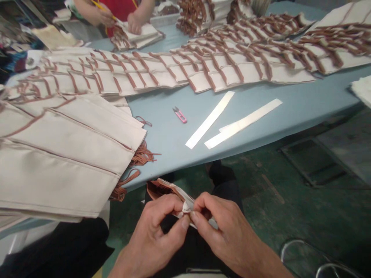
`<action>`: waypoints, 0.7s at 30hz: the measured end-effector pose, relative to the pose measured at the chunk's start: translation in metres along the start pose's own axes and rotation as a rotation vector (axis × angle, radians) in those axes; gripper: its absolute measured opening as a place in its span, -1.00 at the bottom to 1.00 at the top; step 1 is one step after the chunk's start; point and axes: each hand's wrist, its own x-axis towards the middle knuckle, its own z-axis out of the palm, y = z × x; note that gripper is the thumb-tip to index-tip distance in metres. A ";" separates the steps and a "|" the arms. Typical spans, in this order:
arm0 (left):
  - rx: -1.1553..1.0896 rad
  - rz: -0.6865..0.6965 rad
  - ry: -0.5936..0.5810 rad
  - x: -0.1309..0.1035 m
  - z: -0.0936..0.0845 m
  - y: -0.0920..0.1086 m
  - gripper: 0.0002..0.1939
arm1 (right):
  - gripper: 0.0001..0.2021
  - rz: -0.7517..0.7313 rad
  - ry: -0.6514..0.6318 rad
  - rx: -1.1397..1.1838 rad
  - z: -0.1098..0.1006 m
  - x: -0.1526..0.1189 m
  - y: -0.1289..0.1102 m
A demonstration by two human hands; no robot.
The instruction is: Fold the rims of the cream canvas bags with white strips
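Observation:
Low in the middle of the head view, my left hand (162,227) and my right hand (218,224) meet over my lap. Thumb and forefinger of each hand pinch a cream and brown fabric piece (166,188). Between the fingertips the cream cloth is bunched into a small fold. The fabric piece's brown inside shows at its left end, and its lower part is hidden behind my hands. Beyond my hands, pink thread snips (181,115) lie on the blue table (162,135), with a cream strip (210,119) and further overlapping strips (243,123) to their right.
A stack of cream fabric pieces (72,150) with brown cords (142,154) covers the table's left end. Long overlapping rows of brown-edged pieces (162,71) stretch across it. Another person's hands (135,23) work on fabric at the far side. A metal frame (301,243) stands at the lower right.

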 end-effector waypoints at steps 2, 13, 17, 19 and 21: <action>-0.018 -0.002 0.004 0.000 -0.001 -0.004 -0.81 | -0.83 0.004 0.005 -0.022 0.002 0.002 -0.001; -0.098 -0.027 0.103 -0.003 -0.003 -0.014 -0.80 | -0.93 -0.052 0.230 -0.262 0.024 0.006 -0.007; -0.211 -0.148 0.146 -0.006 0.004 -0.016 -0.79 | -0.91 -0.152 0.255 -0.378 0.035 0.003 -0.007; -0.275 -0.206 0.154 -0.008 0.006 -0.018 -0.78 | -0.88 -0.149 0.250 -0.382 0.040 0.001 -0.007; -0.308 -0.238 0.165 -0.009 0.006 -0.021 -0.77 | -0.86 -0.106 0.257 -0.343 0.045 0.001 -0.007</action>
